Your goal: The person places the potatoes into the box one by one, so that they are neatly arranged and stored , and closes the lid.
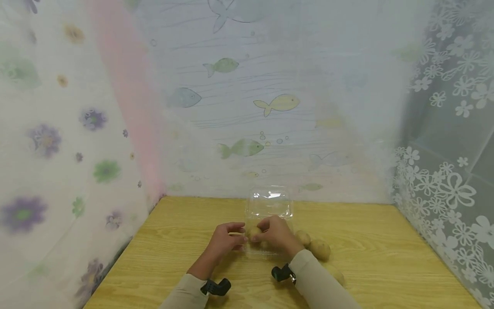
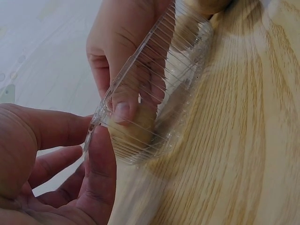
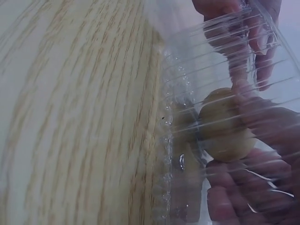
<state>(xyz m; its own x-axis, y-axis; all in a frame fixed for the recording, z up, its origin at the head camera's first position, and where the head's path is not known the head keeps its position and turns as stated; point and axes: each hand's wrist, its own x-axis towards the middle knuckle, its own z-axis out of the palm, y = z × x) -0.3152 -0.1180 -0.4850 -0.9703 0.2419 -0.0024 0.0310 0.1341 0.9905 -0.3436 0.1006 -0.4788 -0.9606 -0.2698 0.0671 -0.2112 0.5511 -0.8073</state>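
Potato (image 1: 254, 234) sits inside a clear plastic container (image 1: 262, 252), pinched between the thumb and fingers of the right hand (image 1: 275, 231); whether it touches the container's floor, I cannot tell. Left of that grip, the left hand (image 1: 227, 237) pinches the container's rim between thumb and fingers, with the ridged transparent wall standing between it and the potato. Beyond the grip, the clear lid (image 1: 270, 206) stands raised at the container's far side. The back of the right hand covers part of the container's inside from the head view. Just right of the right hand lies a smaller loose potato (image 1: 302, 237), with a larger loose potato (image 1: 320, 249) beside it; nearer the person, another loose potato (image 1: 338, 274) is partly hidden by the right sleeve (image 1: 320, 281). Below everything spreads the wood-grain table (image 1: 173, 240), and past the lid hangs a pale fish-print sheet (image 1: 339, 56).
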